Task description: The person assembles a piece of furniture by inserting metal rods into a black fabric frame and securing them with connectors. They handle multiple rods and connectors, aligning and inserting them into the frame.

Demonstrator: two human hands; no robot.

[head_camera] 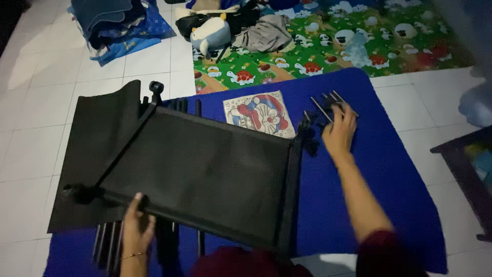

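A black fabric shelf panel [205, 169] stretched on a dark tube frame lies tilted over a blue mat [389, 154]. My left hand [136, 225] grips the frame's near tube at the lower left. My right hand [338, 131] reaches to the panel's far right corner, its fingers resting on a bunch of thin dark metal rods [328, 105] lying on the mat. A second black sheet [97, 138] lies under the panel at the left. More dark tubes [105, 243] stick out below the panel near my left hand.
A square cartoon-print cloth [260, 114] lies on the mat beyond the panel. A green patterned play mat [348, 41] with a plush toy [210, 33] and clothes is farther back. Folded blue fabrics [115, 23] sit at top left, dark furniture [469, 174] at right.
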